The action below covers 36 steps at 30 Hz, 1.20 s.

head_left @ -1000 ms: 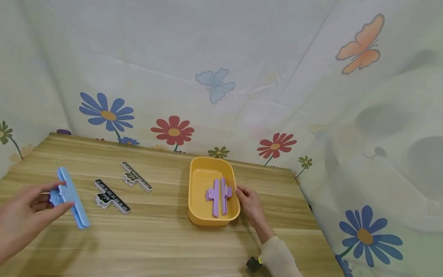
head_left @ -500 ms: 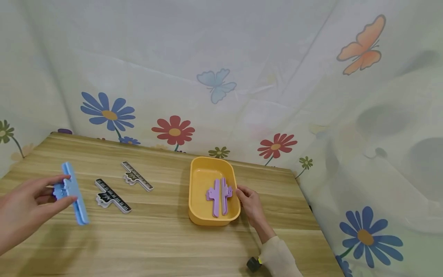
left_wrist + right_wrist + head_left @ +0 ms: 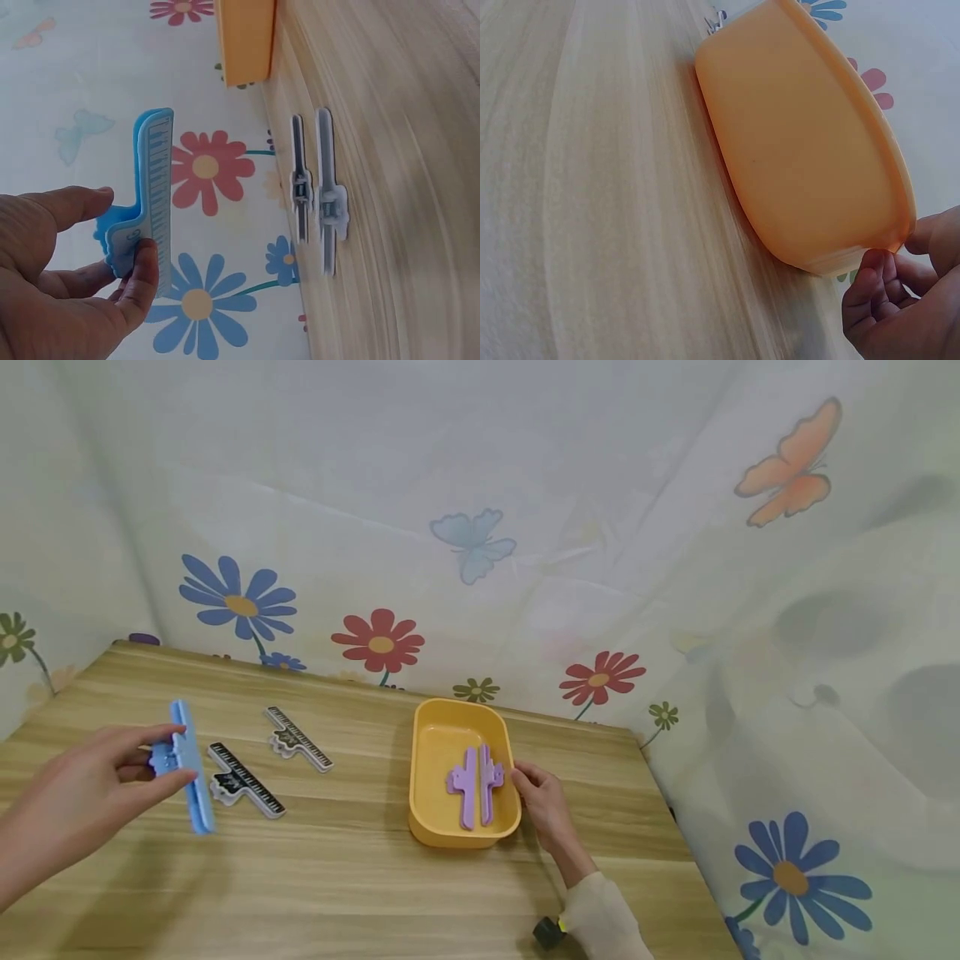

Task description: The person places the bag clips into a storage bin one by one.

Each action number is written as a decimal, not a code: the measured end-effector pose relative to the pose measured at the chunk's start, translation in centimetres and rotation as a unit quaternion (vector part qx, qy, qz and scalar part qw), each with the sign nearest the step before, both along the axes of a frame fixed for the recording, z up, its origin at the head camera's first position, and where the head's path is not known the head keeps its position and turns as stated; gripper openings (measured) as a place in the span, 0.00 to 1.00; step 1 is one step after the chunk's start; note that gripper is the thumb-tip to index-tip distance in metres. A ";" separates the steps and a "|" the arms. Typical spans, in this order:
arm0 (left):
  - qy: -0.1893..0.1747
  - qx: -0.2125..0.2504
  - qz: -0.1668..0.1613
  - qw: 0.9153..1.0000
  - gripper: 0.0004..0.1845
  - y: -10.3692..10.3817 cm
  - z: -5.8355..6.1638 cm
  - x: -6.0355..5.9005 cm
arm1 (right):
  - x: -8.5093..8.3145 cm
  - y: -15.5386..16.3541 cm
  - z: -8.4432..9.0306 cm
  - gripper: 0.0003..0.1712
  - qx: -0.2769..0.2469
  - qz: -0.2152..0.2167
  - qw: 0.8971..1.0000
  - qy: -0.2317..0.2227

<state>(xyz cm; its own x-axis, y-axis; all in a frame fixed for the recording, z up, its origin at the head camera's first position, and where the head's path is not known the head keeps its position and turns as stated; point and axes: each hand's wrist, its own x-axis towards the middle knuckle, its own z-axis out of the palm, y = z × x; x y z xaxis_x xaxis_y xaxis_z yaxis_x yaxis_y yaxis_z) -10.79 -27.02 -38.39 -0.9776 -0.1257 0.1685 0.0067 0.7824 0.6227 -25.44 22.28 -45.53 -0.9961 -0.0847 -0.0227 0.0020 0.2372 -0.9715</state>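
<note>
My left hand (image 3: 101,785) pinches a light blue clip (image 3: 193,777) by its handle, above the table's left part. In the left wrist view a piano-key pattern shows along the long edge of the blue clip (image 3: 156,180). Just right of it lies a black-and-white piano-key clip (image 3: 247,781), with a second such clip (image 3: 298,739) behind. My right hand (image 3: 546,802) holds the right rim of a yellow plastic bin (image 3: 427,835). Inside the bin lie two purple clips (image 3: 468,789), side by side. The right wrist view shows fingertips (image 3: 146,259) only for the left; right fingers (image 3: 874,281) meet the bin's edge there.
The wood-grain table (image 3: 337,893) carries everything. A small black object (image 3: 549,932) sits near the right sleeve (image 3: 603,914). Behind the table hangs a pale curtain (image 3: 337,468) printed with flowers and butterflies. A purple object (image 3: 144,638) shows at the far left corner.
My left hand has moved to the right with the blue clip, which has turned more upright in the head view. The right hand and the bin have stayed in place.
</note>
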 end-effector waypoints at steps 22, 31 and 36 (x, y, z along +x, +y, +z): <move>0.016 0.039 -0.122 0.992 0.33 5.6 2.2 -3.4 | -0.5 0.2 -0.5 0.21 0.006 -0.008 1.000 0.003; 0.021 0.072 -0.141 0.987 0.31 8.8 2.2 -4.6 | 0.7 -0.3 1.0 0.21 0.002 -0.001 1.000 0.007; 0.028 0.079 -0.150 0.985 0.30 10.4 2.2 -5.1 | 1.6 -0.7 2.5 0.21 -0.001 0.007 1.000 0.004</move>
